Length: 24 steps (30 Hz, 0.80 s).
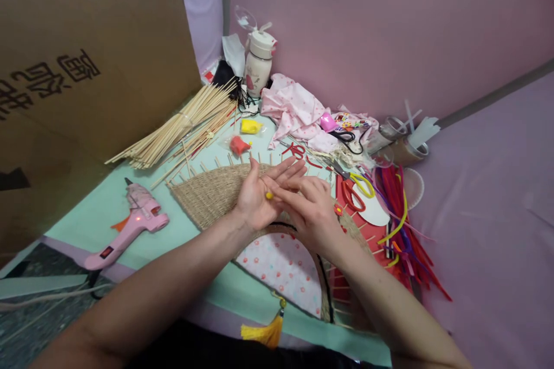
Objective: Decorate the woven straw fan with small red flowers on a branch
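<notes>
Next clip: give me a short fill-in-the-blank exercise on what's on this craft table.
The left hand and right hand meet at a small ___ bead. The glue gun left of them is ___. The wooden skewers lie in front of a sheet of ___.
Missing: yellow; pink; cardboard.

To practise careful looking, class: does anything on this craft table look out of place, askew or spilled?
The skewers have spilled from their bundle, several lying loose beside the woven fan. The pink glue gun lies on its side near the edge of the table.
</notes>
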Each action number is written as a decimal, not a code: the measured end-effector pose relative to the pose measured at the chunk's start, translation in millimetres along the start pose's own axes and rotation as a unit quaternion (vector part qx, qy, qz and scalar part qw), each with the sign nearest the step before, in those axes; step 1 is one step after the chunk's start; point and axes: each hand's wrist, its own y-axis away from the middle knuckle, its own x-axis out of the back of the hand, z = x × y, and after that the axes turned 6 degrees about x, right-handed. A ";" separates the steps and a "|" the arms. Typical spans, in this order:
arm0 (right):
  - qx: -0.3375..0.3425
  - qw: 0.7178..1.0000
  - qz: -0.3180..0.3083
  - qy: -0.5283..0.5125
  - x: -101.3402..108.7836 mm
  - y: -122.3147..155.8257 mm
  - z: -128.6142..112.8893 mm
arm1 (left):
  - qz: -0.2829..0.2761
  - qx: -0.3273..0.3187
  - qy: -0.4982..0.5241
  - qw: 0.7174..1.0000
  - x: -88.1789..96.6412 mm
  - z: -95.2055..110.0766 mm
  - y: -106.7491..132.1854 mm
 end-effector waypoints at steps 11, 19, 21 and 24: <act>-0.015 0.997 0.005 -0.075 9.7 0.4 12.9 | -0.001 0.099 -0.033 0.995 1.3 1.4 4.4; -0.119 0.990 0.029 -0.073 0.7 27.6 55.4 | 0.102 -0.139 -0.116 0.978 7.8 36.3 20.9; -0.119 0.990 -0.007 -0.071 -9.4 30.9 57.2 | 0.105 -0.136 -0.128 0.977 8.9 37.8 22.6; -0.127 0.990 -0.022 -0.063 -17.6 30.5 53.9 | 0.102 -0.124 -0.132 0.978 9.3 37.0 23.0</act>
